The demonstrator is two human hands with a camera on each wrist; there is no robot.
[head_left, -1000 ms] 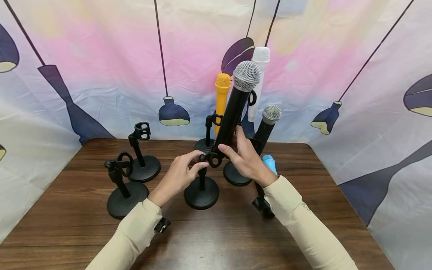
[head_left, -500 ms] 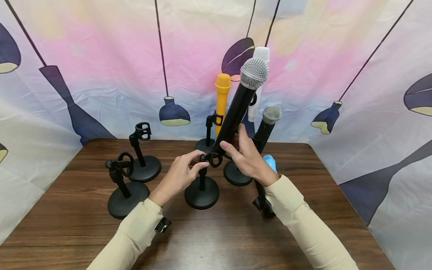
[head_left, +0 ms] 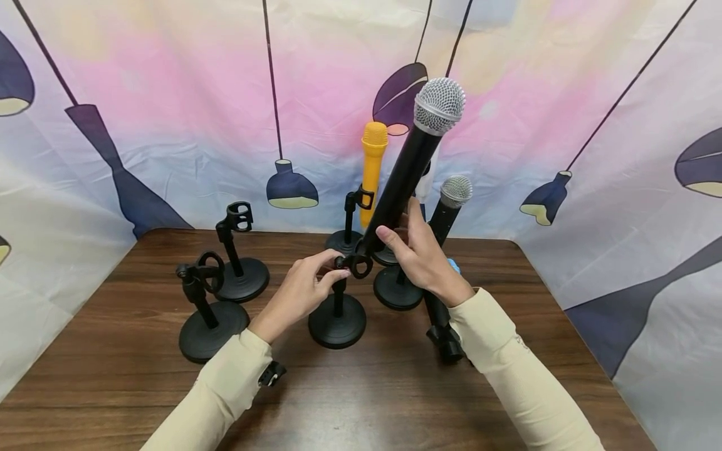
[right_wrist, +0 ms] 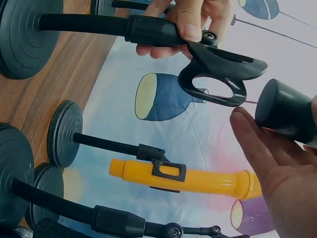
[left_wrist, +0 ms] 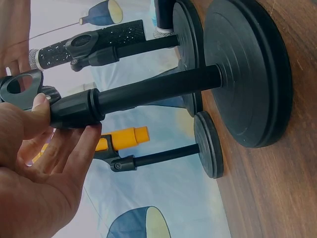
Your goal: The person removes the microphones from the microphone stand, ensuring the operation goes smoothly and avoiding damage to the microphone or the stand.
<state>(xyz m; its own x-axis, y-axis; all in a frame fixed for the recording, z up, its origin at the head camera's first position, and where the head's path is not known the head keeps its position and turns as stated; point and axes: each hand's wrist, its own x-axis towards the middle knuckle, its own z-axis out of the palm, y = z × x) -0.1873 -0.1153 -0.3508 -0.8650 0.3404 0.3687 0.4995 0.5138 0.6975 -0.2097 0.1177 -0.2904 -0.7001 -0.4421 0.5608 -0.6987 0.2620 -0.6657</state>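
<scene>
Fingers of the left hand (head_left: 301, 291) pinch the stand (head_left: 338, 321); the right hand (head_left: 422, 260) clasps the black microphone (head_left: 403, 175) toward its one o'clock; a crooked push could topple the stand.

Black round-based microphone stands (head_left: 337, 322) on a brown wood-grain table (head_left: 361, 401)

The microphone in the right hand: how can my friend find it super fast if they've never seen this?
Find the brown table, then the right hand above it. That hand grips a slanting black microphone with a silver mesh head. The similar speckled microphone nearby sits in a stand; this one is plain black and held in the hand.
</scene>
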